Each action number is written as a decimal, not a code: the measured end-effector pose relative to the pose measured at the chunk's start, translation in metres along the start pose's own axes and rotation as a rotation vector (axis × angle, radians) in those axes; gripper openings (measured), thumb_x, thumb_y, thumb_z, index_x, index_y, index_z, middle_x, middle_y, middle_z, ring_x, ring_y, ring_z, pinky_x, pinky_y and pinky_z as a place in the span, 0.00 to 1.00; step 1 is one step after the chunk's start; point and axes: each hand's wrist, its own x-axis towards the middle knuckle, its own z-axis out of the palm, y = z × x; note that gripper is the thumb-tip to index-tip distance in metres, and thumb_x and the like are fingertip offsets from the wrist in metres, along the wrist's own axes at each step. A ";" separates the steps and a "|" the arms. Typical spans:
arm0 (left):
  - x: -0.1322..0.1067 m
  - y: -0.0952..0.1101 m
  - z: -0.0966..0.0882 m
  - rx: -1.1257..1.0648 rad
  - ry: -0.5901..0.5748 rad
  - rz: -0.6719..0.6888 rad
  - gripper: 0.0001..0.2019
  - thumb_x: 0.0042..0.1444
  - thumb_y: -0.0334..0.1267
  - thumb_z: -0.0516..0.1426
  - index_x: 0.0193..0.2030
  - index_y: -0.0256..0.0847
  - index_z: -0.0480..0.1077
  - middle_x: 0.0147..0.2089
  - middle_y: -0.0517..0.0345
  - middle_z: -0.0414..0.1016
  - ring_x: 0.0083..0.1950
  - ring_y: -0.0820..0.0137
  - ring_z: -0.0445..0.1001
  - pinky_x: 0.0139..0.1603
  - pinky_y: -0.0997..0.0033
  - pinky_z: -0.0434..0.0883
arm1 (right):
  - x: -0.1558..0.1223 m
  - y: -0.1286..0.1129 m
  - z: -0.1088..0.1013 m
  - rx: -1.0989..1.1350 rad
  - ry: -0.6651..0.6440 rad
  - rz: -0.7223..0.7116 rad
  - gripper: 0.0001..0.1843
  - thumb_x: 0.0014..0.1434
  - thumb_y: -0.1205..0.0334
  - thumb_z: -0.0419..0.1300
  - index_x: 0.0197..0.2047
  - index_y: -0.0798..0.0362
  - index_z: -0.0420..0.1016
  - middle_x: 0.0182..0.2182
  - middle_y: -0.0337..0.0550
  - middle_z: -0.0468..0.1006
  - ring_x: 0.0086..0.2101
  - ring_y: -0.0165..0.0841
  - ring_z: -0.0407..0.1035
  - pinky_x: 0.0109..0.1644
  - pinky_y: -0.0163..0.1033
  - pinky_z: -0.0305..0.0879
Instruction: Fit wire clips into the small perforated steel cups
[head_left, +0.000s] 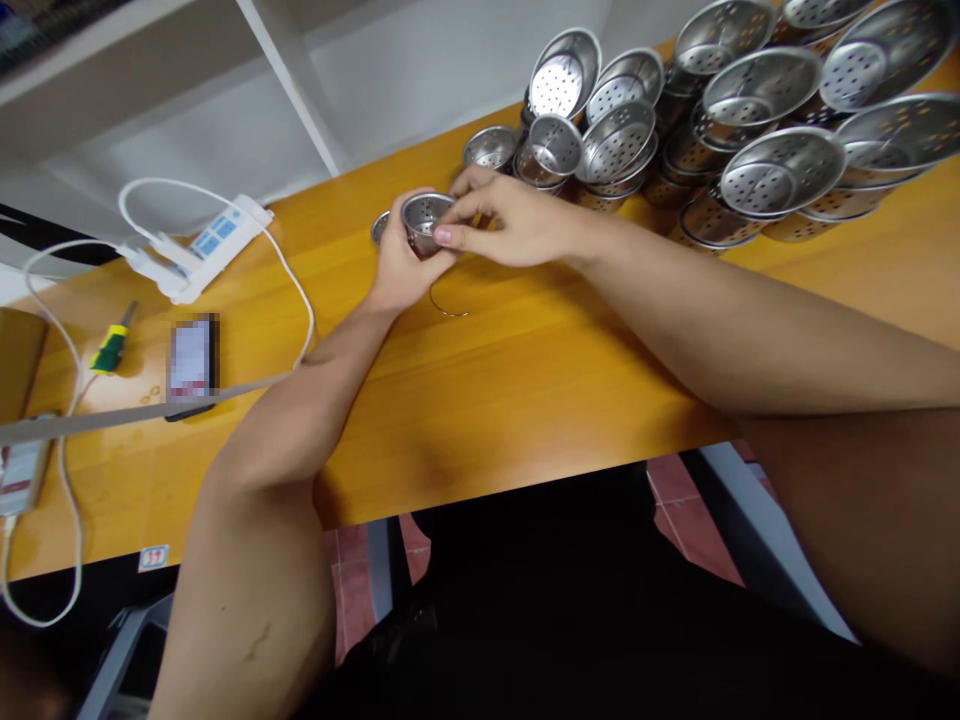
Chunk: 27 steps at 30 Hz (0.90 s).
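Note:
A small perforated stainless-steel cup stands mouth up over the orange wooden table, its side dotted with holes. My left hand wraps round it from the left. On the right, my right hand has thumb and fingers closed at the cup's rim; whether something small is also in them cannot be made out. Just left of the held cup, partly behind my left hand, another metal cup shows. A thin curved wire lies on the table below my hands.
Several perforated metal cups and wider ones crowd the back right, some stacked. At left lie a white power strip with cables, a phone and a yellow-green screwdriver. White shelving rises behind the table.

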 end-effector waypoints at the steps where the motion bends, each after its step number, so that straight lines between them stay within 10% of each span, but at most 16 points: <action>1: 0.000 0.002 0.000 -0.004 -0.006 -0.005 0.45 0.65 0.69 0.81 0.80 0.56 0.73 0.72 0.47 0.85 0.78 0.43 0.87 0.92 0.32 0.77 | 0.000 -0.001 0.001 0.002 -0.017 0.015 0.47 0.66 0.06 0.74 0.71 0.29 0.96 0.58 0.50 0.88 0.68 0.65 0.73 0.65 0.62 0.74; 9: 0.001 -0.004 0.003 0.033 -0.058 0.021 0.49 0.63 0.65 0.83 0.83 0.57 0.69 0.78 0.46 0.81 0.86 0.39 0.82 0.97 0.30 0.74 | -0.002 -0.011 -0.001 -0.100 0.033 0.092 0.55 0.66 0.11 0.71 0.83 0.34 0.86 0.70 0.54 0.86 0.75 0.67 0.64 0.75 0.64 0.69; 18: -0.006 -0.015 0.000 0.095 -0.202 0.092 0.55 0.61 0.72 0.84 0.85 0.55 0.70 0.82 0.39 0.76 0.87 0.34 0.79 0.89 0.29 0.83 | -0.007 0.009 -0.009 -0.283 -0.044 0.031 0.42 0.72 0.57 0.78 0.83 0.56 0.73 0.80 0.67 0.72 0.73 0.59 0.74 0.83 0.55 0.69; 27: -0.004 0.001 -0.007 0.082 -0.135 0.008 0.47 0.60 0.74 0.84 0.77 0.55 0.78 0.78 0.41 0.79 0.80 0.37 0.83 0.91 0.26 0.78 | -0.003 0.033 -0.001 -0.378 -0.071 0.087 0.25 0.77 0.50 0.80 0.71 0.46 0.88 0.68 0.56 0.85 0.71 0.65 0.77 0.78 0.59 0.76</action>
